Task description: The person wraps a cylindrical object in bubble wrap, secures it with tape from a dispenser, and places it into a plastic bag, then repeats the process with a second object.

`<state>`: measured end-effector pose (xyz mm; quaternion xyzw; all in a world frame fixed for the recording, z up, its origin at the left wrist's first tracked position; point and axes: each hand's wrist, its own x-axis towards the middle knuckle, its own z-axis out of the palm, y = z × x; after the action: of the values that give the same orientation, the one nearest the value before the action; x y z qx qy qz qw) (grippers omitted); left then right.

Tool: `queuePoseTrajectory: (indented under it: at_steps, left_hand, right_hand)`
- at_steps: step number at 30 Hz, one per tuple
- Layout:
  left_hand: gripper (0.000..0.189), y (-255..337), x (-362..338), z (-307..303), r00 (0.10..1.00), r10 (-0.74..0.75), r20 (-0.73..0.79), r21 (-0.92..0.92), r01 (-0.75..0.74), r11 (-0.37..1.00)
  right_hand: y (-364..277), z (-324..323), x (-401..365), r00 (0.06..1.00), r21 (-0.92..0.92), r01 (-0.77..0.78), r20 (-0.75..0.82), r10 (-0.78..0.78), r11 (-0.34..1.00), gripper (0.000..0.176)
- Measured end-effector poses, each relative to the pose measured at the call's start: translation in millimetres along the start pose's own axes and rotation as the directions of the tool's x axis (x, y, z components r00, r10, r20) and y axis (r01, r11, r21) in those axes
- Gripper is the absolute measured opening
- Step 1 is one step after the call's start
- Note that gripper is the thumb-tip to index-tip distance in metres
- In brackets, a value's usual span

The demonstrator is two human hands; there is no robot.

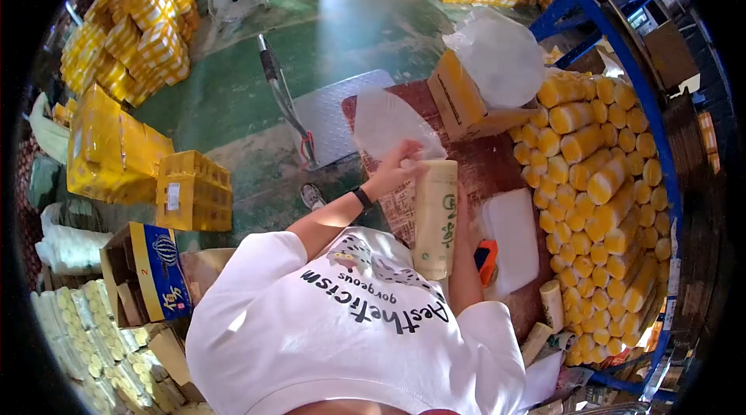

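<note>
A cream roll with green print (436, 217) stands lengthwise in front of my chest, over the reddish-brown table. My right hand (463, 217) is wrapped along its right side, with most of the fingers hidden behind the roll. At the roll's far left end is my left hand (399, 166), its fingers apart and bent, thumb side right at the roll's edge. Beyond those fingers a translucent plastic bag (388, 121) lies over the table's far left corner, overlapping the fingertips in this view. A black band circles my left wrist.
On the table (497, 170) are a yellow carton (458, 100) topped by a clear plastic bundle (497, 57), a white stack (511, 240) and an orange-black tool (486, 261). Yellow-white rolls (594, 182) are piled at right by a blue rack. A platform trolley (342, 116) stands ahead; taped cartons (194, 190) sit left.
</note>
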<state>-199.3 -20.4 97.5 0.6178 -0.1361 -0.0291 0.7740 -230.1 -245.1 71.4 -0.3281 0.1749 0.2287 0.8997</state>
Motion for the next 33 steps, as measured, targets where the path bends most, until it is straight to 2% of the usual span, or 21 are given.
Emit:
queuePoseTrajectory:
  at_steps: [3, 9, 12, 15, 18, 21, 24, 27, 30, 33]
  left_hand:
    - [0.049, 3, 8, 2, 0.997, 0.045, 0.057, 0.184, -0.055, 0.981]
    - [0.031, 12, 2, 9, 0.996, 0.062, -0.060, 0.346, -0.038, 0.937]
    - [0.024, 12, -7, 23, 0.965, 0.135, -0.223, 0.286, -0.068, 0.956]
    - [0.020, 11, -11, 19, 0.928, 0.323, -0.185, 0.507, -0.192, 0.840]
    - [0.019, 22, -8, 22, 0.955, 0.268, -0.126, 0.370, -0.206, 0.906]
    - [0.018, 26, 1, 32, 0.957, 0.280, -0.076, 0.388, -0.230, 0.892]
    - [0.018, 37, 6, 42, 0.949, 0.298, -0.099, 0.465, -0.221, 0.857]
    - [0.019, 30, 11, 39, 0.958, 0.282, -0.060, 0.338, -0.246, 0.908]
    - [0.015, 24, 10, 43, 0.977, 0.194, -0.083, 0.193, -0.175, 0.965]
    - [0.012, 19, 3, 47, 0.924, 0.363, -0.120, 0.608, -0.221, 0.762]
  right_hand:
    - [7, 4, -15, 0.999, -0.071, 0.038, -0.012, -0.038, 0.997, 0.036]
    - [11, -5, -26, 0.995, -0.132, 0.091, -0.036, -0.096, 0.987, 0.035]
    - [9, -9, -27, 0.994, -0.131, 0.096, -0.033, -0.101, 0.987, 0.035]
    - [6, -10, -27, 0.994, -0.144, 0.099, -0.033, -0.105, 0.985, 0.035]
    - [8, -12, -29, 0.993, -0.145, 0.108, -0.039, -0.114, 0.984, 0.035]
    - [8, -12, -31, 0.992, -0.144, 0.109, -0.046, -0.117, 0.984, 0.035]
    - [8, -10, -31, 0.991, -0.141, 0.118, -0.047, -0.126, 0.983, 0.035]
    - [6, -10, -28, 0.990, -0.125, 0.127, -0.044, -0.134, 0.984, 0.035]
    - [4, -10, -26, 0.990, -0.116, 0.134, -0.039, -0.139, 0.984, 0.035]
    - [0, -10, -25, 0.989, -0.113, 0.140, -0.032, -0.145, 0.984, 0.035]
